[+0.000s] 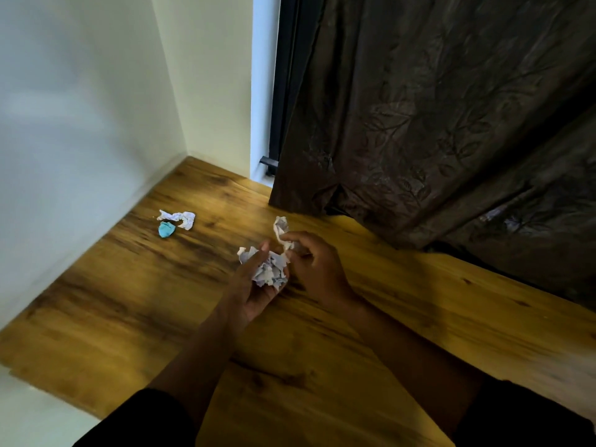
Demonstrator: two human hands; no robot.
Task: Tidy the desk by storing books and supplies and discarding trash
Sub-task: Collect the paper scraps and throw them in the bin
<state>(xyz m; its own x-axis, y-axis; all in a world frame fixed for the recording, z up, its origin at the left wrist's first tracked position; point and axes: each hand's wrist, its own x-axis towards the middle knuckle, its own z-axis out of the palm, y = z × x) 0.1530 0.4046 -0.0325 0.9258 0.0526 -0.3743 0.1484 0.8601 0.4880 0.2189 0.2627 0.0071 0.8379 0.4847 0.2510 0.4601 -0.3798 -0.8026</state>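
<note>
Head cam, looking down on wooden desk (322, 366) set in a corner, white wall (80, 124) on L, dark patterned curtain (451, 108) hanging at back R w/ its hem resting on the desktop.

L hand (254, 285): palm up over mid desk, fingers loosely cupped round a wad of crumpled white paper (269, 269). Wad sits in the palm, thumb up along its L side.

R hand (314, 262): just R of the L hand, fingers curled, pinching a twisted strip of white paper (281, 232) that sticks up and away from the fingertips. Lower end of strip meets the wad in the L hand; can't tell if it's one piece or two.

Both hands close together, nearly touching over the wad. Dark sleeves (145, 421) at bottom edge of frame, forearms bare.

Still on desk, well apart from hands, toward far L corner: a second crumpled white scrap (179, 218) and a small teal ball (166, 229) of crumpled material, the two just beside each other, ball on the near side. Can't tell what the teal thing is made of.
</note>
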